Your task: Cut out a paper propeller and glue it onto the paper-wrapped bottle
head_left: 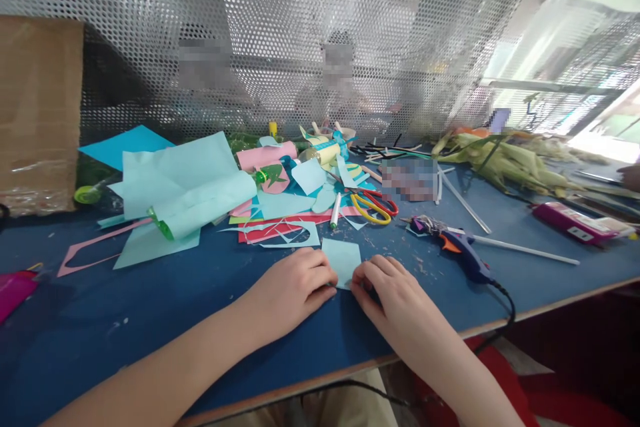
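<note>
Metal screen (300, 27), punched all over with small holes, stood along the far side of the blue desk (150, 327). At 10 o'clock on the desk a brown cardboard box (35, 113) leaned against that screen. A loose heap of paper sheets (190, 187), mostly pale blue with pink and red offcuts, spread from 11 to 12 o'clock. A bundle of green and yellow husks (500, 160) lay at 2 o'clock, well apart from the hands.

The left hand (295, 287) rested at 6 o'clock near the desk's front edge, fingers curled together and their tips closed on the near left corner of the pale blue square (343, 259). The right hand (395, 297), just beside it at 5 o'clock, had its fingers bent down too, tips clamped on the square's near right corner.

A blue glue gun (463, 250) lay at 3 o'clock of the hands, its black cord running off the desk edge. Yellow and red scissors (373, 205) lay at 1 o'clock, beside the paper heap. The pale blue square lay flat on the desk between the two hands, touching both.
</note>
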The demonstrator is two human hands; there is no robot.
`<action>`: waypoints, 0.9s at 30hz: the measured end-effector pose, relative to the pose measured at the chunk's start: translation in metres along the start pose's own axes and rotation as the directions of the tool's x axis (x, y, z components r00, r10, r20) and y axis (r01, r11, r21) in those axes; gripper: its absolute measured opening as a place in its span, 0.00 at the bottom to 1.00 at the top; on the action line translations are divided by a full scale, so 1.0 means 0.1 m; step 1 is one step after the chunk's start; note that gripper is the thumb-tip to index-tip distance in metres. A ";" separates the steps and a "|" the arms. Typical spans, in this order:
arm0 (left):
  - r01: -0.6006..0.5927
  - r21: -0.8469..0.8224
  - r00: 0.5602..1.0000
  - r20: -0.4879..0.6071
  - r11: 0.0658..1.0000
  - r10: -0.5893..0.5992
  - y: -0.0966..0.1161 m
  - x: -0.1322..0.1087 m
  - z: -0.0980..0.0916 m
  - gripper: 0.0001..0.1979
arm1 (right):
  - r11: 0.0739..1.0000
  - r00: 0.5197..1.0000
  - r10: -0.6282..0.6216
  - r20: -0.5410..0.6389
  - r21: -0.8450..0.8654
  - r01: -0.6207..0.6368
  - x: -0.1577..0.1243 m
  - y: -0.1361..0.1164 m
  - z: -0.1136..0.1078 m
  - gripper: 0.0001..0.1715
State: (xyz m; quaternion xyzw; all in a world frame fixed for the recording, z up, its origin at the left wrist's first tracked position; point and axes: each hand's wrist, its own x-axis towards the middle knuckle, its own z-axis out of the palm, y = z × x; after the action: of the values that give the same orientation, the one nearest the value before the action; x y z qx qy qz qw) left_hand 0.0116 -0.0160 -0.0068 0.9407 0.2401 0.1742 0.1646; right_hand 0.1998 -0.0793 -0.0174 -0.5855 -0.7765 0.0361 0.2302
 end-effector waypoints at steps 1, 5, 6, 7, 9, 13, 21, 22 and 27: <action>0.001 0.005 1.000 0.000 1.000 -0.001 0.00 0.01 0.00 0.06 | 1.000 1.000 0.004 0.007 0.005 -0.004 0.00 0.00 -0.01 0.08; -0.017 0.030 1.000 0.002 0.999 0.017 0.01 0.03 0.02 0.08 | 0.997 1.000 0.008 0.017 0.077 -0.009 -0.03 0.01 -0.04 0.07; -0.019 0.033 1.000 0.001 0.999 0.019 0.00 0.04 0.02 0.09 | 0.995 1.000 0.006 0.012 0.098 -0.007 -0.04 0.01 -0.05 0.07; -0.021 0.035 1.000 -0.001 0.999 0.021 0.00 0.04 0.03 0.10 | 0.993 1.000 0.006 0.005 0.117 -0.007 -0.05 0.02 -0.05 0.07; -0.025 0.036 1.000 -0.008 0.999 0.026 0.00 0.04 0.04 0.11 | 0.989 1.000 0.014 -0.011 0.145 -0.012 -0.06 0.03 -0.05 0.07; -0.018 0.042 0.999 -0.027 0.999 0.019 -0.01 0.03 0.04 0.11 | 0.988 0.999 0.030 -0.027 0.155 -0.025 -0.05 0.05 -0.03 0.07; 0.017 0.007 1.000 0.006 1.000 -0.017 -0.02 0.03 0.02 0.06 | 0.984 0.996 0.085 -0.020 0.159 -0.081 -0.02 0.05 0.00 0.07; 0.030 -0.002 1.000 0.005 1.000 -0.030 -0.02 0.03 0.02 0.06 | 0.984 0.996 0.090 -0.019 0.156 -0.085 -0.02 0.05 0.00 0.07; 0.068 -0.001 0.997 0.018 0.998 -0.068 0.02 0.07 0.00 0.07 | 0.990 0.997 0.080 -0.012 0.121 -0.078 -0.02 0.03 0.00 0.07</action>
State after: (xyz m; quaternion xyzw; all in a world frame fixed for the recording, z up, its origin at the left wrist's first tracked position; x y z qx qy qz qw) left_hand 0.0176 -0.0141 -0.0044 0.9334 0.2705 0.1601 0.1734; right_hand 0.2025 -0.0804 -0.0191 -0.6012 -0.7470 0.0868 0.2701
